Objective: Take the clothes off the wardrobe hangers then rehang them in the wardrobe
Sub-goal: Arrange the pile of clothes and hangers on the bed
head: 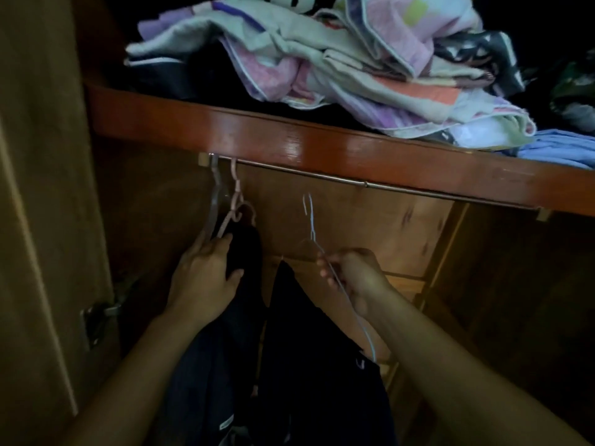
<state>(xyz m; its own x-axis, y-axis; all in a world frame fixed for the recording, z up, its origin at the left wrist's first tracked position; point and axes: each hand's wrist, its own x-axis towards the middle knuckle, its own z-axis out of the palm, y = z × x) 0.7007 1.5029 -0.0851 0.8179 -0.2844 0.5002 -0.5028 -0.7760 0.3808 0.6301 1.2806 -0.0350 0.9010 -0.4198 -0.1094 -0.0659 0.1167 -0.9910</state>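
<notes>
A metal rail (322, 175) runs under the red-brown shelf (322, 146). At its left end hang a grey hanger (215, 201) and a pink hanger (236, 194); a dark garment (244, 246) hangs on the pink one. My left hand (206, 272) grips that dark garment just below the pink hanger. My right hand (351, 275) pinches a thin light-blue wire hanger (310, 220), whose hook is below the rail and off it. A second dark garment (315, 365) hangs from the blue hanger, under my right forearm.
A heap of folded pastel cloths (338, 59) lies on the shelf above, with blue fabric (560, 149) at the right. The wardrobe door with a metal hinge (96, 320) stands at the left. The wooden back panel (370, 226) shows behind the hangers.
</notes>
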